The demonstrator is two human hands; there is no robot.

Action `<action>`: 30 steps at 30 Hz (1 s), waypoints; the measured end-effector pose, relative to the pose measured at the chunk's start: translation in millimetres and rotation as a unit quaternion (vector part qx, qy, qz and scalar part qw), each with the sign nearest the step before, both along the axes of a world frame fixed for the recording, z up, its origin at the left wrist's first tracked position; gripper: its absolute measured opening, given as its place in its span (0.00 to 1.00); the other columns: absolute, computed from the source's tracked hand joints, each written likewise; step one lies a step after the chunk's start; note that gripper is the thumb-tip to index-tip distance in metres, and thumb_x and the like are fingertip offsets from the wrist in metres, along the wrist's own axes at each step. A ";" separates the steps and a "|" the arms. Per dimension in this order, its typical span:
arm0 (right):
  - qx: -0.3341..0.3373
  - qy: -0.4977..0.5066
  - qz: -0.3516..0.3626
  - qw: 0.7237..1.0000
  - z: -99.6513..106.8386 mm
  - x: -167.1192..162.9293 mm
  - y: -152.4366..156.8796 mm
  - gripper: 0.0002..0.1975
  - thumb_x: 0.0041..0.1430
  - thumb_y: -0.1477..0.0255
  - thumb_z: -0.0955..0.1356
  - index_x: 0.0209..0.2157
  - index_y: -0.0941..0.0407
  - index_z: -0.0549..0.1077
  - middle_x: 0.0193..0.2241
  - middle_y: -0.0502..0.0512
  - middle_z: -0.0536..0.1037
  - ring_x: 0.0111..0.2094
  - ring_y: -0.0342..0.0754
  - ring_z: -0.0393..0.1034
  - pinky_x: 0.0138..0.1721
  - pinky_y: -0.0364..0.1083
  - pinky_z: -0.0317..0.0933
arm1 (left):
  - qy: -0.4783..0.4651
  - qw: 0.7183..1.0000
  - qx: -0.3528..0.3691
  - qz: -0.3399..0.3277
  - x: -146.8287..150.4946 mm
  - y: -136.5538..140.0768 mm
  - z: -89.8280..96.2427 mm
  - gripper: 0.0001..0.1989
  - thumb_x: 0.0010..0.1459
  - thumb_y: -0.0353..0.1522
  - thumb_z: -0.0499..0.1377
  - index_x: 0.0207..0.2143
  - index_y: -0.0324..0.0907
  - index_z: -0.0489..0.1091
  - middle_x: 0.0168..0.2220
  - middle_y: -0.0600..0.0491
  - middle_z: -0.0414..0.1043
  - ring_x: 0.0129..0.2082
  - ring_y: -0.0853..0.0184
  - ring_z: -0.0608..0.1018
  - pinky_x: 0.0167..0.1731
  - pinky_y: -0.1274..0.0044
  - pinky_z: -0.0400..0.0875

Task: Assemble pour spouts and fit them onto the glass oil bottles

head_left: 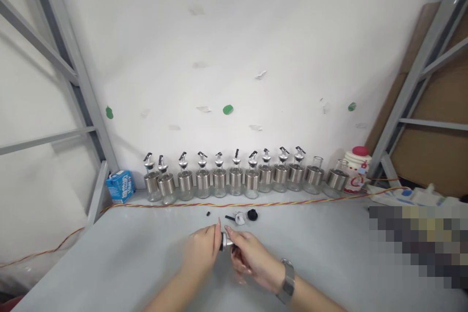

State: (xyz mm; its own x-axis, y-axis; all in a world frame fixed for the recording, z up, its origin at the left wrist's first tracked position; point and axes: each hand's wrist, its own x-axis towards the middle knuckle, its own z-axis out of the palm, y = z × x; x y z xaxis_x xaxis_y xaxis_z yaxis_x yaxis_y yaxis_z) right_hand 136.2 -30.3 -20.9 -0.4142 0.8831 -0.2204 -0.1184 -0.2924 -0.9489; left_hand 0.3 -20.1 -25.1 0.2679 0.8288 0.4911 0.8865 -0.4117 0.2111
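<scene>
Between my two hands is a silver-and-black bottle pourer spout (226,242), lying sideways above the table. My left hand (202,251) is closed at its black end, thumb upright against it. Fingers of my right hand (256,259) pinch the other end; a grey watch band circles that wrist. Just beyond my hands lie a loose silver pourer cap with a black lever (240,218), a black stopper (252,214) and a tiny black piece (208,213). My fingers hide part of the spout.
Along the wall stands a row of glass bottles (219,176) with steel bands, most topped by pourers; two at the right (314,175) have bare necks. A twisted cable (204,204) runs before them. A blue carton (121,187) stands left, a red-lidded jar (356,170) right.
</scene>
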 end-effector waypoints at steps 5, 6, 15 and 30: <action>0.267 -0.242 -0.074 0.930 -7.0 4.6 -3.7 0.20 0.56 0.54 0.55 0.22 0.55 0.57 0.14 0.46 0.62 0.16 0.41 0.58 0.18 0.41 0.53 | -0.226 0.916 -0.331 -0.008 2.2 1.4 7.9 0.28 0.56 0.46 0.33 0.17 0.41 0.60 0.09 0.58 0.56 0.10 0.70 0.64 0.14 0.80 0.56; 0.346 -0.292 -0.062 0.890 -5.6 8.0 -4.7 0.19 0.57 0.56 0.56 0.22 0.55 0.58 0.17 0.49 0.65 0.20 0.44 0.62 0.23 0.42 0.55 | -0.252 0.887 -0.387 -0.014 2.4 1.4 9.2 0.28 0.55 0.48 0.33 0.16 0.41 0.58 0.08 0.59 0.53 0.08 0.71 0.61 0.12 0.80 0.55; 0.188 -0.233 -0.001 0.954 -1.6 14.4 6.8 0.23 0.55 0.51 0.53 0.31 0.56 0.63 0.16 0.48 0.66 0.17 0.43 0.62 0.18 0.41 0.56 | -0.056 0.997 0.003 0.047 -6.6 4.9 -1.6 0.19 0.59 0.34 0.40 0.22 0.40 0.65 0.17 0.51 0.68 0.18 0.68 0.71 0.18 0.79 0.56; 0.247 -0.149 0.015 0.957 -4.9 15.3 3.4 0.16 0.55 0.58 0.59 0.23 0.57 0.62 0.16 0.47 0.63 0.18 0.41 0.58 0.22 0.42 0.55 | -0.159 0.964 -0.211 -0.003 -6.5 8.6 -2.2 0.25 0.58 0.40 0.33 0.20 0.41 0.62 0.13 0.53 0.63 0.13 0.68 0.69 0.16 0.78 0.59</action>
State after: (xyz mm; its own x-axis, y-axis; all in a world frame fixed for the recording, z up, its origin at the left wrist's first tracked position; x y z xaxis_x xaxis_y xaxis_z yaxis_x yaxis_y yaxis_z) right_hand 151.5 -27.0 -25.8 -0.4245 0.8988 0.1093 0.1797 0.2020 -0.9628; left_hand -6.2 -11.5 -27.3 0.1647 0.9718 0.1689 0.7470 -0.2347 0.6220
